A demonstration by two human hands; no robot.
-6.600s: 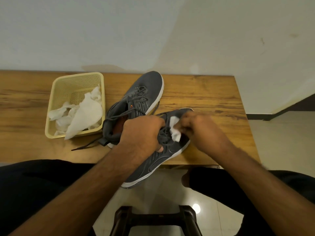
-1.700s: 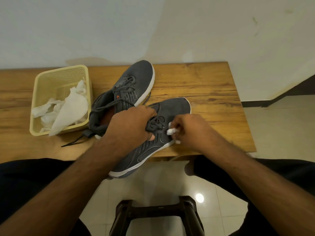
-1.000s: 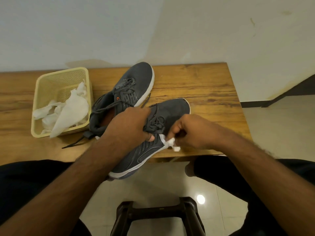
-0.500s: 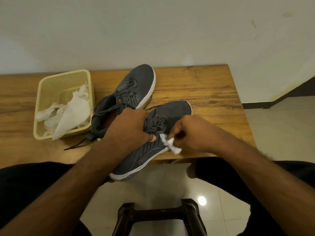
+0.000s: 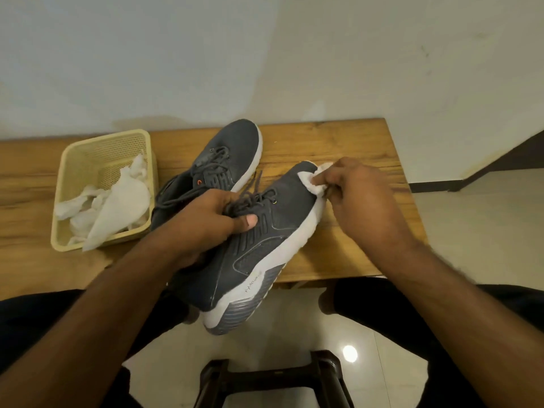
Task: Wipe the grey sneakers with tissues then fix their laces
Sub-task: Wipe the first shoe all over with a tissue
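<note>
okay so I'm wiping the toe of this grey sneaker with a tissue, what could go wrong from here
The heel of the held grey sneaker overhangs the wooden table edge, so it could drop if your left hand loosens. The small white tissue pinched by your right hand may shred.

We face a plain pale wall [image 5: 265,54], faintly stained, with a wooden table [image 5: 338,142] pushed against it. To the right, glossy light floor tiles [image 5: 477,225] meet a dark skirting board [image 5: 500,169]; nearer us the tiles catch a bright spot of reflected light [image 5: 349,353]. A dark stool [image 5: 273,381] stands just below our view.
</note>
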